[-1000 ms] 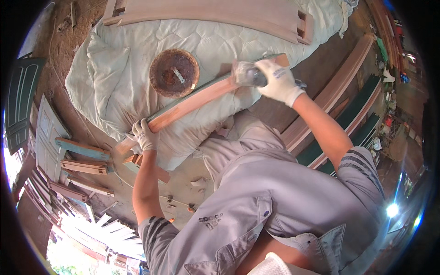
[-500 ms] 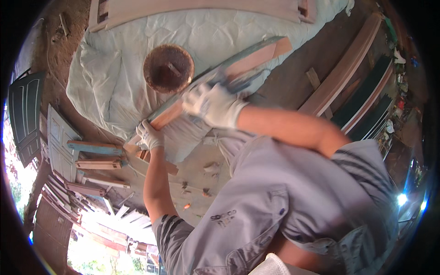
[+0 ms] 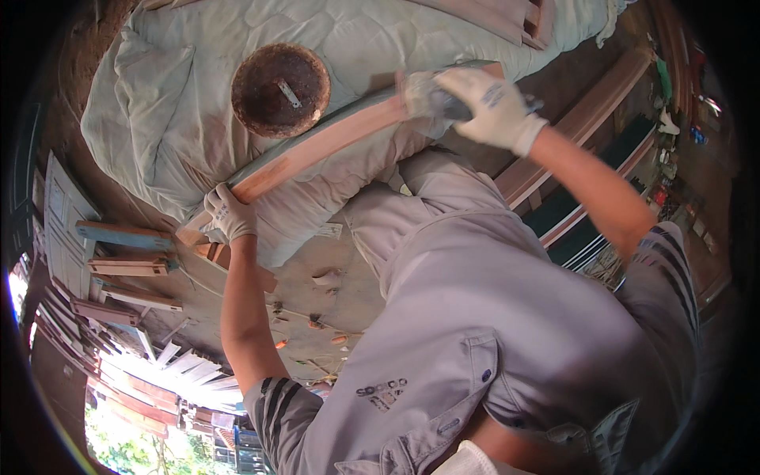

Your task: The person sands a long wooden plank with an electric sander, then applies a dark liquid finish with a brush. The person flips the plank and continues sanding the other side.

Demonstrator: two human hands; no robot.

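A long, gently curved wooden piece (image 3: pixel 321 155) lies slantwise across a cloth-covered padded surface; its near face is bare reddish wood and its upper edge looks dark green. At its lower left end my left hand (image 3: pixel 230 214), in a white glove, is closed around the wood. My right hand (image 3: pixel 492 111), gloved too, grips a grey hand-held power tool (image 3: pixel 450 104) against the piece near its far right end. Motion blurs the tool's head, so its exact kind cannot be made out. Just beyond the wood sits a rusty round bowl (image 3: pixel 277 119) with a small light strip inside.
The pale quilted cloth (image 3: pixel 150 103) hangs over the front of the work surface. Another wooden frame piece (image 3: pixel 507 20) lies at the far edge. Long curved boards (image 3: pixel 582 123) stand at the right. Several wooden blocks (image 3: pixel 127 237) and a panelled door (image 3: pixel 67 222) are at the left.
My right hand has slid the tool along the wood, away to the right and farther from my left hand. The left hand keeps its hold on the end. The whole view has shifted slightly.
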